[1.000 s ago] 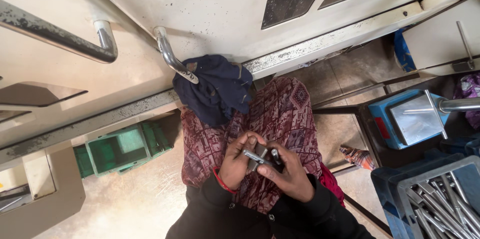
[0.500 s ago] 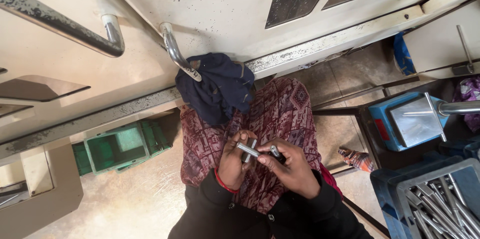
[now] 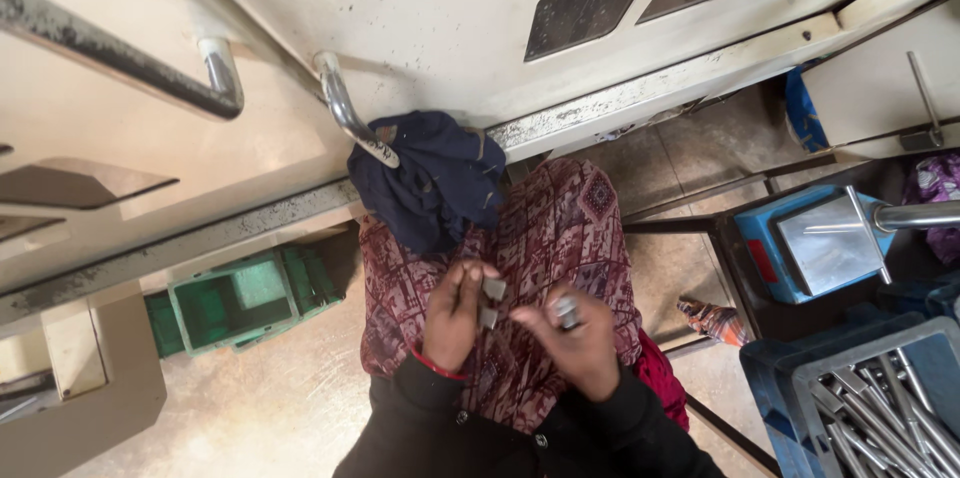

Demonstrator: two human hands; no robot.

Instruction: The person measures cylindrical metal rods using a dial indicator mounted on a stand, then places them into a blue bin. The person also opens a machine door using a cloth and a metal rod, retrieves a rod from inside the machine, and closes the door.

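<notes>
Your left hand point(image 3: 455, 323) sits over your lap with the fingers curled loosely, and two small grey metal blocks point(image 3: 491, 301) rest against its fingertips, one above the other. The hand is half closed around them rather than clamped. Your right hand point(image 3: 575, 343) is just beside it, a little lower and to the right, closed in a pinch on a small shiny metal piece point(image 3: 567, 311) that sticks up between thumb and fingers. The two hands are near each other but not touching, and the piece is apart from the blocks. Motion blur hides the exact shape of the piece.

Both hands hover above your patterned maroon skirt point(image 3: 560, 238). A red bangle point(image 3: 437, 366) rings your left wrist, and black sleeves point(image 3: 620, 428) cover both arms.

Ahead of your knees a dark blue cloth point(image 3: 435, 178) hangs from a bent steel handle point(image 3: 345, 113) on the cream metal panel point(image 3: 430, 8). A green crate point(image 3: 240, 298) stands on the floor to your left, under the panel's edge. To your right a blue crate point(image 3: 880, 408) holds a heap of long metal rods, and beyond it sits a blue box with a steel plate point(image 3: 825, 243) on top.
</notes>
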